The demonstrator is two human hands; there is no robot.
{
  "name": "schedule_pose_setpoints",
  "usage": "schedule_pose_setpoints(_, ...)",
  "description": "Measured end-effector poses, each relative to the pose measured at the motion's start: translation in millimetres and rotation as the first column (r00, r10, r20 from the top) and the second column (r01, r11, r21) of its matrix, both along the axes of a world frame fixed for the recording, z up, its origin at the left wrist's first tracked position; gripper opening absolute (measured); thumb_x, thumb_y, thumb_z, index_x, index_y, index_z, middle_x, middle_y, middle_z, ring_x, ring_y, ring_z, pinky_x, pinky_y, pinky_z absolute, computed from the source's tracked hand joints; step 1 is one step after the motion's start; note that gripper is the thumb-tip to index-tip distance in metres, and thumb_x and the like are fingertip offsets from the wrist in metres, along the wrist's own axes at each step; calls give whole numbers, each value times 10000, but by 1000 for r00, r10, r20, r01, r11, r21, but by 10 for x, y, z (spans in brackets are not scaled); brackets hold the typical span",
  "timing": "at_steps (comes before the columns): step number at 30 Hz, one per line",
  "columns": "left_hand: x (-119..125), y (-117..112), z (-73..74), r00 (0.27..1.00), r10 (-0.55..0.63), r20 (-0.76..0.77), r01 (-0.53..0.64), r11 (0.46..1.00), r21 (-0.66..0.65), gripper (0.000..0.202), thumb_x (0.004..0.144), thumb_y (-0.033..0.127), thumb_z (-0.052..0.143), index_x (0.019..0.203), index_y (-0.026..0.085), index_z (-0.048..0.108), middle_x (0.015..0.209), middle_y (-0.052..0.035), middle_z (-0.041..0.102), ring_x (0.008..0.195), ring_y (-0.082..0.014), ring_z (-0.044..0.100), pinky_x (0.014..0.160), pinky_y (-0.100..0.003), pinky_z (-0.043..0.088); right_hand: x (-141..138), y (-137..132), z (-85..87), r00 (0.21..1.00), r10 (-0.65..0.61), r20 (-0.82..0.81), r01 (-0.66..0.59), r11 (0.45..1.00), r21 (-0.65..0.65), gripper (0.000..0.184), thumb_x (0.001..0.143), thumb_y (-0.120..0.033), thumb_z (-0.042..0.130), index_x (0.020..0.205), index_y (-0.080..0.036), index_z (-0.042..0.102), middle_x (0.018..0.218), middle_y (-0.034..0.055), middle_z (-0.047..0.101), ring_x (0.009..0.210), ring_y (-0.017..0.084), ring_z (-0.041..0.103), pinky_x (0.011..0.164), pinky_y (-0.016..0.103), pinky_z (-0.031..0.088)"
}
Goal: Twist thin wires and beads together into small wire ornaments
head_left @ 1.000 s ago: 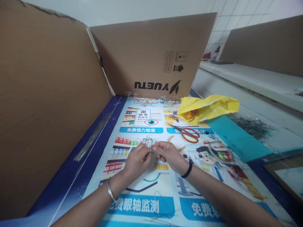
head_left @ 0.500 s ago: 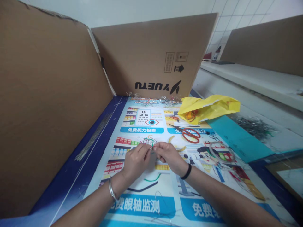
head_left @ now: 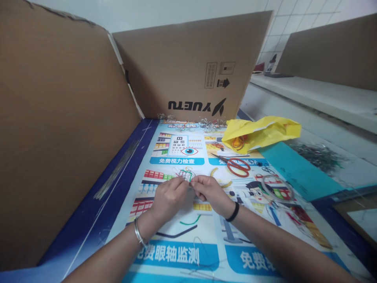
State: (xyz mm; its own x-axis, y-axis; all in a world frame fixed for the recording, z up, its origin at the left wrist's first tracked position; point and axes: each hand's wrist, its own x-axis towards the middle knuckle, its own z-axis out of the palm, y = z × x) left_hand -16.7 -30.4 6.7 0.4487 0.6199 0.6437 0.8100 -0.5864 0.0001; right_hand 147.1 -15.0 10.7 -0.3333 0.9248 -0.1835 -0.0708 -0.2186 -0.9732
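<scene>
My left hand (head_left: 171,196) and my right hand (head_left: 212,193) meet over the printed sheet, fingertips pinched almost together. Between and just beyond them shows a small tangle of thin wire (head_left: 186,173), with green and reddish strands; its lower end is hidden by the fingers. Both hands are closed on it. A bent green piece of wire (head_left: 191,222) lies on the sheet below the hands. To the right of my right hand rest scissors (head_left: 240,168) with orange-red handles, blades pointing to the left.
A yellow bag (head_left: 268,131) with orange wire in its mouth lies beyond the scissors. Straight wires (head_left: 118,169) lie along the left, a ring-shaped coil (head_left: 278,189) at right. Wire scraps (head_left: 318,157) heap farther right. Cardboard panels (head_left: 188,67) wall the back and left.
My left hand has turned slightly, its knuckles rolling over toward the pinch point. The right hand keeps nearly the same place, and the view has shifted a little.
</scene>
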Motion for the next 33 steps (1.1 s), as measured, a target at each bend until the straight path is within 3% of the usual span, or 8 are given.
schedule_pose_setpoints(4,-5,14,55,995,-55,80,66,988,-137,148,863,151,454,810,182,588,801,-47,617,718,-142,581,599,-234,446,74,57,-5,980,15,197,-46,987,156,211,747,-378,584,712,-171,567,533,-45,497,437,62,389,427,194,291)
schedule_pose_setpoints(8,-14,35,105,954,-91,286,190,921,-341,110,830,134,461,765,176,539,845,-59,567,791,-159,555,661,-265,466,122,103,-26,946,-58,319,-73,919,387,144,761,-314,581,713,-179,603,622,-17,558,544,91,458,497,205,352)
schedule_pose_setpoints(15,-26,65,190,829,-92,552,354,850,-390,162,765,108,527,621,172,490,776,-34,551,731,-142,533,622,-255,435,93,100,-34,944,-91,317,-54,905,421,120,770,-275,552,708,-183,599,621,-10,559,571,110,483,517,214,374)
schedule_pose_setpoints(26,-52,82,162,796,-107,596,398,834,-382,120,806,170,527,688,169,548,793,-50,595,766,-150,560,641,-262,456,40,68,-117,942,-74,328,-75,905,419,120,768,-244,542,673,-181,579,623,-17,561,571,101,472,513,209,350)
schedule_pose_setpoints(33,-49,98,93,761,-109,640,436,816,-380,80,779,114,506,795,175,557,850,-54,588,763,-144,554,616,-247,457,45,99,-177,951,-75,299,-60,906,420,127,764,-276,566,680,-183,575,621,-19,549,569,100,470,513,210,349)
